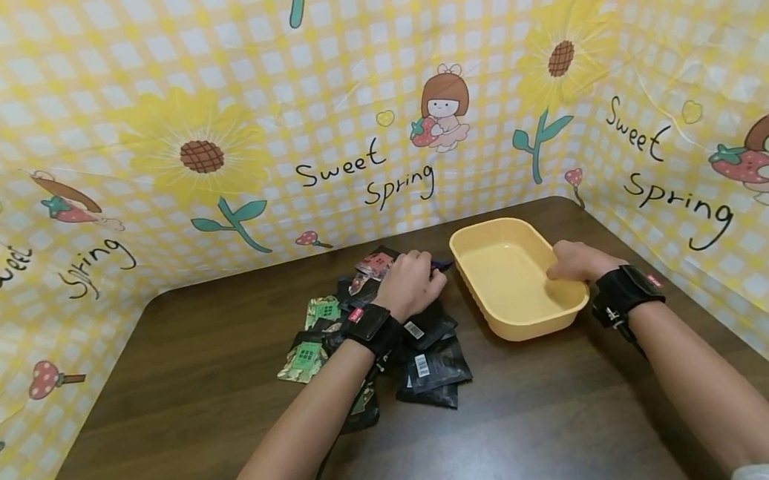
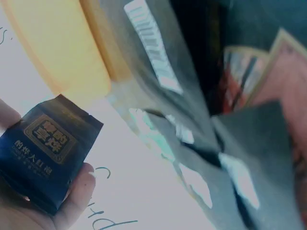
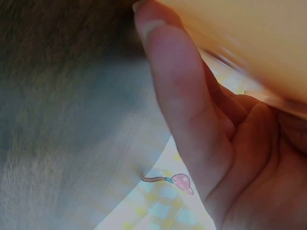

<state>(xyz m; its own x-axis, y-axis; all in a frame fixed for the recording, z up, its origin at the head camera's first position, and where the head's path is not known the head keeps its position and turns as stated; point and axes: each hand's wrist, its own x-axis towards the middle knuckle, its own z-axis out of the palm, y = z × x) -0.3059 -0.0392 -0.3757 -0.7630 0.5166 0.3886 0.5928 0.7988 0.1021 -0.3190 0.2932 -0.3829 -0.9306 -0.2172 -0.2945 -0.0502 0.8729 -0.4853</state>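
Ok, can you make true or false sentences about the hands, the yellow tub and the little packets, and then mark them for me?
1. The left fingers hold a dark blue packet. True.
2. The yellow tub is full of packets. False: nothing shows inside it.
3. The right fingers grip the yellow tub. True.
4. Green-labelled packets lie on the brown table. True.
5. In the head view, the green-labelled packets are to the right of the yellow tub. False: they are to its left.
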